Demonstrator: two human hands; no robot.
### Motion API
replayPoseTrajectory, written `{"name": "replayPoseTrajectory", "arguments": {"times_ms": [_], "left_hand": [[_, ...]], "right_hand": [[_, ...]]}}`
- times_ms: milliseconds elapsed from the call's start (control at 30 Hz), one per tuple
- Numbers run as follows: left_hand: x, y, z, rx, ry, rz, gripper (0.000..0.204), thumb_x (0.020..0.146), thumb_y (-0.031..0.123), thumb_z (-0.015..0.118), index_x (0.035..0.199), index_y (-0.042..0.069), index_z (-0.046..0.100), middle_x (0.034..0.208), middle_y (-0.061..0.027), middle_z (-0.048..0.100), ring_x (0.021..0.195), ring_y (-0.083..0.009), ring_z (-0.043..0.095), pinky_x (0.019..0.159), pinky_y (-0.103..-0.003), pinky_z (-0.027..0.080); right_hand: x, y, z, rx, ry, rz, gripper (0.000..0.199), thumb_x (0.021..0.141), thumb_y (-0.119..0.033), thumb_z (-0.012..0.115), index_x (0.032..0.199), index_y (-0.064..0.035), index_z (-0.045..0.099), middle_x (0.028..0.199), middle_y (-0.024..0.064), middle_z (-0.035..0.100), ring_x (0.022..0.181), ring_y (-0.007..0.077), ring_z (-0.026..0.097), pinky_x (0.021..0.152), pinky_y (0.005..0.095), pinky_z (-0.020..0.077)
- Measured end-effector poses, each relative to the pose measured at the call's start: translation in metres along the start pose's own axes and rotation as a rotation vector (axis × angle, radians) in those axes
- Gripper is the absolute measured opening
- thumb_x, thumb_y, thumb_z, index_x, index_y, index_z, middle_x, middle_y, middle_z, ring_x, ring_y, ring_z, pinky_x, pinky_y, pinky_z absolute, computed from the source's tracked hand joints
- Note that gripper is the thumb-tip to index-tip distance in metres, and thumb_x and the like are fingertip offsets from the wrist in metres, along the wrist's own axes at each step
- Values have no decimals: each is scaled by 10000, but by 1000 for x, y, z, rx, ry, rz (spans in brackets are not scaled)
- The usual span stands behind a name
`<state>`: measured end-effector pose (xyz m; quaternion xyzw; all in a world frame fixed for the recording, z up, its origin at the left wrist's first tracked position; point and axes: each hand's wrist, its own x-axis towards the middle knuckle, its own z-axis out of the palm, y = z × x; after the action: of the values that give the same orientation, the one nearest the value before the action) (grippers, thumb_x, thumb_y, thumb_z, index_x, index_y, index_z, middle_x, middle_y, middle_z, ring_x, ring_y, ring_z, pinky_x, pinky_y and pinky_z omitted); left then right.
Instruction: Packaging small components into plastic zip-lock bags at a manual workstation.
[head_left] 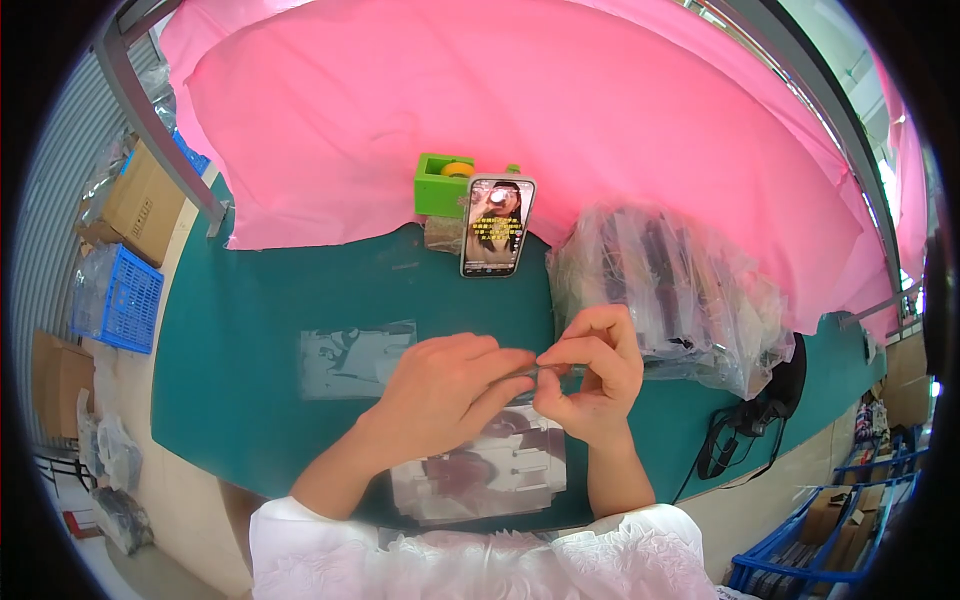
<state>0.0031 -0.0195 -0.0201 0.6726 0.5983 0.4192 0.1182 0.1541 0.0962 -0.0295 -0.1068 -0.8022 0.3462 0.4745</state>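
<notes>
Green felt table [240,330], crinkly clear sleeves [680,290]

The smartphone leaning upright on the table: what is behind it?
Behind the smartphone stands a green tape dispenser with a yellow roll, before pink cloth. The phone covers the dispenser's right part and whatever props it.

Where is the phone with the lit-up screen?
In the head view, the propped-up smartphone with the lit screen stands at the far middle of the teal table, leaning against the green plastic tape holder, left of the pile of clear plastic bags.
</notes>
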Motion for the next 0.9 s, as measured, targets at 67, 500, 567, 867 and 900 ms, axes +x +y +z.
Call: {"name": "replayPoseTrajectory", "arguments": {"times_ms": [67, 500, 567, 867, 900], "left_hand": [[3, 5, -1, -9, 16, -43, 230, 863, 195, 672, 1053, 67, 700, 753, -73, 609, 659, -263, 596, 575, -366, 460], [5, 6, 0, -173, -58, -143, 201, 903, 201, 644, 1044, 77, 713, 757, -82, 649, 694, -267, 617, 607, -376, 479], [6, 9, -2, -166, -80, -197, 193, 900, 200, 651, 1032, 75, 717, 758, -77, 651, 687, -256, 616, 605, -364, 479], [4, 1, 0, -167, -151, -124, 192, 902, 221, 657, 1030, 95, 727, 772, -75, 672, 715, -252, 633, 619, -358, 491], [7, 5, -3, -171, -174, -220, 175, 909, 218, 645, 997, 96, 734, 792, -84, 684, 742, -270, 646, 631, -371, 499]], "right_hand": [[1, -2, -2, -22, 15, -4, 249, 551, 64, 660, 772, -50, 683, 946, 71, 491, 648, 101, 503, 527, 211, 384], [2, -3, -11, -120, 41, -73, 242, 549, 38, 683, 766, -69, 696, 941, 69, 484, 626, 93, 485, 486, 203, 367], [1, -2, -14, -117, 60, -57, 237, 550, 34, 686, 764, -68, 698, 942, 68, 482, 622, 89, 481, 483, 200, 362], [4, -4, -20, -112, 49, -65, 208, 554, 19, 689, 744, -65, 692, 960, 67, 478, 608, 79, 458, 488, 195, 344], [3, -5, -22, -118, 57, -19, 210, 553, 20, 685, 744, -67, 692, 961, 66, 478, 612, 82, 458, 491, 199, 344]]}}
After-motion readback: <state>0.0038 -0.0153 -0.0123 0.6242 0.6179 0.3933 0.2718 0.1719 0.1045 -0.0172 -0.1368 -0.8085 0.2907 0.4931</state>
